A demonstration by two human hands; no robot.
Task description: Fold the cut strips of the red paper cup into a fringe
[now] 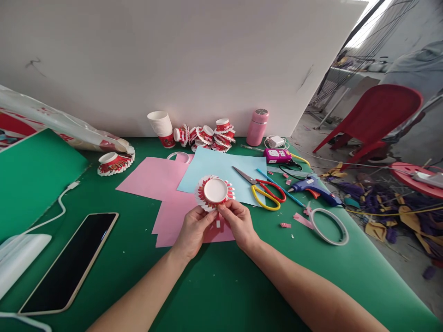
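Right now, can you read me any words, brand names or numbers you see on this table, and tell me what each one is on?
No text here can be read.
Cut paper cup held by left hand and right hand: red print, no legible words.
Plastic bag: red printing, too blurred.
Pink device: pale marks on its label, too small.
Phone: screen dark.

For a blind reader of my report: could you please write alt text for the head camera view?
Two bare hands, left hand and right hand, hold a red-and-white paper cup cut into fanned strips, above pink paper on a green table. Scissors, a glue gun and a phone lie nearby.
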